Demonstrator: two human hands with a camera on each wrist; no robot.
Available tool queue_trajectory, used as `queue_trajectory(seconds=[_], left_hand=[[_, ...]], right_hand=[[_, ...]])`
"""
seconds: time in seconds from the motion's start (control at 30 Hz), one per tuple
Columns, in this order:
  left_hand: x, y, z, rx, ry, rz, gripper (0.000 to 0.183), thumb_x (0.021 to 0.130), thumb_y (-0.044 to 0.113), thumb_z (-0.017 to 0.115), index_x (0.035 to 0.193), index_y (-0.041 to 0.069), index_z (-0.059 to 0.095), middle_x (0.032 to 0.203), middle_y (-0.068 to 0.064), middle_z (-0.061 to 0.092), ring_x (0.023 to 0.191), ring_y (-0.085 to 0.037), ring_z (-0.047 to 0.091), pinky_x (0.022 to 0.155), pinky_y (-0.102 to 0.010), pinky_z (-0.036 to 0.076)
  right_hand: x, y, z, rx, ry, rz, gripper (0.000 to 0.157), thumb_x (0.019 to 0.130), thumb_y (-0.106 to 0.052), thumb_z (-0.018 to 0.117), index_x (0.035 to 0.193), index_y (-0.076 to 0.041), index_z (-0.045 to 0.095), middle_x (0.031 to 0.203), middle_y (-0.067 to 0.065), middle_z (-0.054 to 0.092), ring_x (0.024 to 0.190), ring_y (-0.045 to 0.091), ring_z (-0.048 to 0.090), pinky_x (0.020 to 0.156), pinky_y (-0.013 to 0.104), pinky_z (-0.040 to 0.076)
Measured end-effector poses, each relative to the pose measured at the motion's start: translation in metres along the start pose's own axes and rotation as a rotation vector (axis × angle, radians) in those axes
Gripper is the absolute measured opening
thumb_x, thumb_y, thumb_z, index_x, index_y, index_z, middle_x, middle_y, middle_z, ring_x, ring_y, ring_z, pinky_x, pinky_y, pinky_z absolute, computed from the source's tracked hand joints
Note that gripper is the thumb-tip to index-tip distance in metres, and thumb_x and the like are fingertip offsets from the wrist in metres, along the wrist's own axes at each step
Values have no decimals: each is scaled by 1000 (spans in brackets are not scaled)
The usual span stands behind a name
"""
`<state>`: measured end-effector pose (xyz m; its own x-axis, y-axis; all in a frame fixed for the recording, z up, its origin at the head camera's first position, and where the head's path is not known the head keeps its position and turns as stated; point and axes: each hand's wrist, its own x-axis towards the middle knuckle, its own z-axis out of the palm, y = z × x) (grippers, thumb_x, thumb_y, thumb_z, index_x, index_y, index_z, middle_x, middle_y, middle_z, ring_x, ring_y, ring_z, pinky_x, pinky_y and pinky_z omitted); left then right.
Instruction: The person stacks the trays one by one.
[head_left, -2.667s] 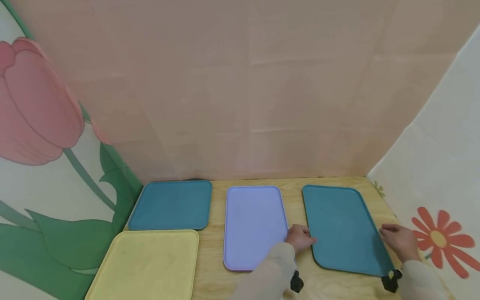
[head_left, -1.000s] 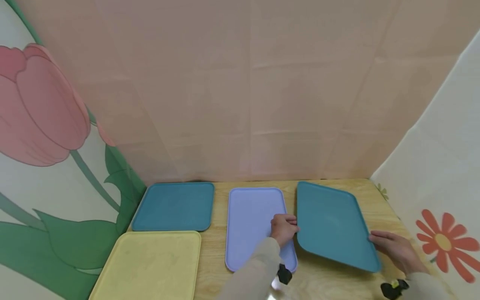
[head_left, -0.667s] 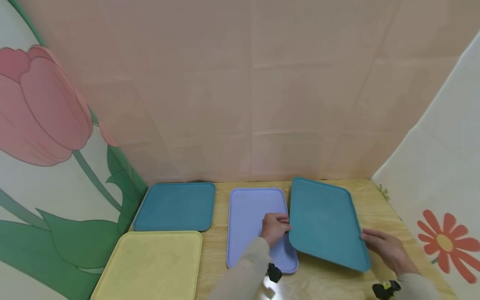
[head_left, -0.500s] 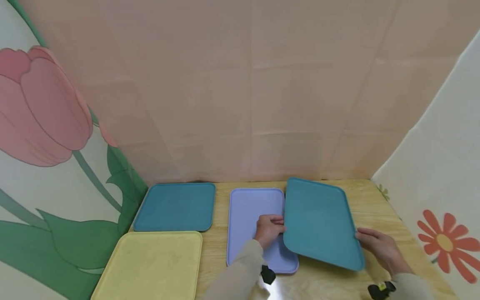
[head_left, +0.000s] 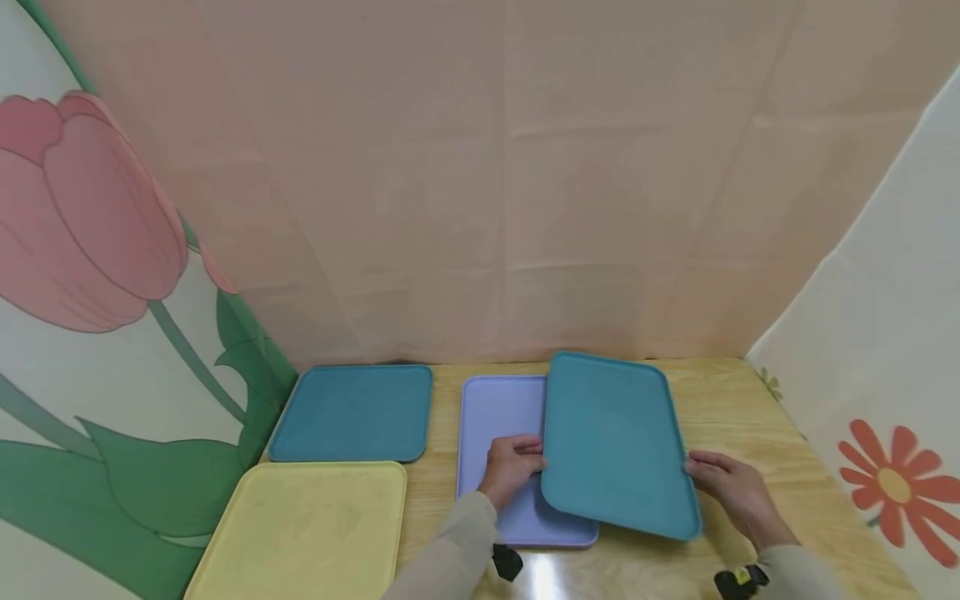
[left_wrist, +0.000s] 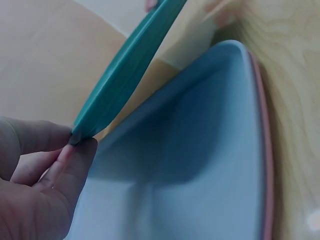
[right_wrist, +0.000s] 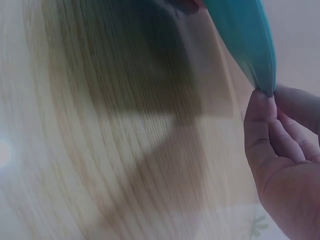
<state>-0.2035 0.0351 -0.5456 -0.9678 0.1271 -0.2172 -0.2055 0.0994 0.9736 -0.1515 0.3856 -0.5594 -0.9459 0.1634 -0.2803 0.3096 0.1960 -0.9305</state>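
Thumb and fingertips of the left hand (head_left: 510,468) come together over the lilac tray (head_left: 495,408), and from my end I can see they pinch one edge of the teal tray (head_left: 618,450)! To the right of the lilac tray, the right hand (head_left: 733,492) pinches the opposite edge, its thumb and fingers parted only by the thin rim. And what a clean piece that teal tray is: plain, smooth face, shallow raised lip, softly rounded corners, greener on my wrist feeds. It's up off the surface, tilted, over the right part of the lilac tray, and I've got a clear gap beneath it in the left wrist view. Left of the lilac tray, farther back, lies a blue tray (head_left: 352,412); left and nearer, a yellow tray (head_left: 300,525). Wooden table (head_left: 727,400) shows on both sides of the lilac tray, a pinkish-beige wall (head_left: 495,192) stands behind it, and well to its right, a red flower (head_left: 892,485).
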Motion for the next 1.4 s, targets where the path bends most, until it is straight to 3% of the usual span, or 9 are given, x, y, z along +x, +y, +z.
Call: queue_trajectory(seconds=[0.23, 0.57, 0.77, 0.97, 1.13, 1.4], left_hand=[[-6, -8, -14, -13, 0, -4, 31, 78, -7, 78, 108, -3, 73, 94, -5, 73, 89, -13, 68, 75, -27, 59], [-12, -20, -36, -59, 21, 20, 35, 78, -10, 75, 112, -10, 70, 99, -13, 73, 95, -21, 69, 77, -28, 60], [-18, -22, -46, -75, 38, -1, 36, 78, -11, 74, 113, -11, 69, 99, -13, 73, 94, -21, 69, 77, -30, 60], [-23, -28, -59, -104, 40, 30, 40, 77, -12, 74, 116, -15, 65, 103, -18, 72, 98, -25, 68, 79, -30, 60], [-30, -29, -69, -83, 54, 33, 40, 79, -11, 73, 118, -15, 64, 105, -21, 71, 101, -28, 68, 80, -31, 60], [-29, -43, -81, -76, 83, 25, 42, 77, -11, 74, 118, -15, 65, 106, -21, 71, 101, -29, 68, 81, -31, 59]], right_hand=[[2, -2, 13, -29, -11, -11, 66, 98, -21, 67, 140, 20, 39, 118, 10, 68, 88, -3, 64, 83, 23, 57], [6, -10, 37, 12, -35, -21, 62, 98, -17, 67, 139, 20, 39, 115, 12, 69, 88, -3, 64, 83, 23, 57], [8, -10, 49, 9, -38, -35, 60, 98, -17, 66, 138, 20, 42, 115, 13, 70, 88, -2, 64, 81, 22, 57], [8, -11, 63, 40, -54, -51, 56, 98, -13, 66, 136, 21, 44, 112, 14, 71, 88, 0, 65, 81, 23, 57], [10, -12, 76, 84, -50, -64, 53, 97, -9, 66, 134, 22, 44, 108, 11, 72, 87, 0, 65, 80, 22, 57], [12, -14, 90, 88, -55, -38, 53, 97, -10, 66, 133, 21, 45, 109, 15, 71, 87, 3, 66, 80, 24, 57]])
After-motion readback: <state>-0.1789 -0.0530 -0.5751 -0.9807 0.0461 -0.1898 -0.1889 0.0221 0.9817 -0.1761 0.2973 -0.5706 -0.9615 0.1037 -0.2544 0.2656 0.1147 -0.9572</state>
